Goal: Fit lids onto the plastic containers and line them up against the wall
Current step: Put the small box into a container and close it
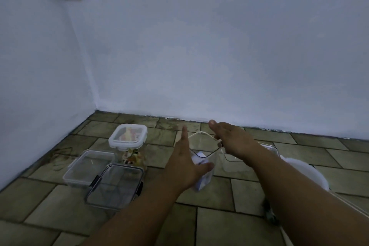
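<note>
Head view: clear open container (206, 176); left hand (184, 168) flat alongside; right hand (231, 140) grips rim.

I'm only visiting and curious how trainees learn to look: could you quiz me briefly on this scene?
1. True or false: the tall clear container between the hands has its lid on.
2. Which wears a white lid? A) the jar with colourful contents B) the flat clear tub C) the dark-tinted box
3. How many hands touch the tall clear container?
Key: 1 false; 2 A; 3 two, the left hand at its side, the right hand at its rim.
</note>
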